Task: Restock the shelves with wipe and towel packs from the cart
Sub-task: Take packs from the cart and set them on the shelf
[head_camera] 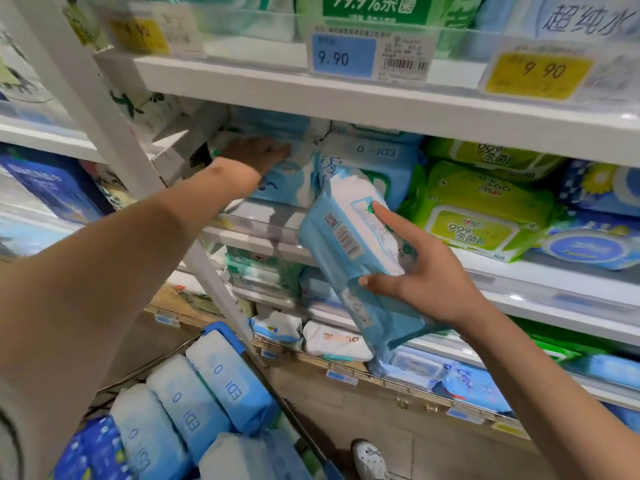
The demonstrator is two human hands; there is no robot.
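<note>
My right hand (420,271) holds a light blue wipe pack (349,247) tilted in front of the middle shelf (561,271), thumb under it and index finger stretched along its white label. My left hand (258,154) reaches deep into the same shelf and rests flat on a stacked blue-and-white wipe pack (287,181). More blue packs (374,157) stand beside it. The cart (225,336) at the lower left holds several light blue packs (194,396) lined up on edge.
Green wipe packs (485,206) fill the shelf to the right, with blue lidded packs (588,247) beyond. A white shelf upright (114,133) runs diagonally at the left. Price tags (343,57) hang on the upper shelf edge. Lower shelves hold mixed packs (336,341). A shoe (370,459) is on the floor.
</note>
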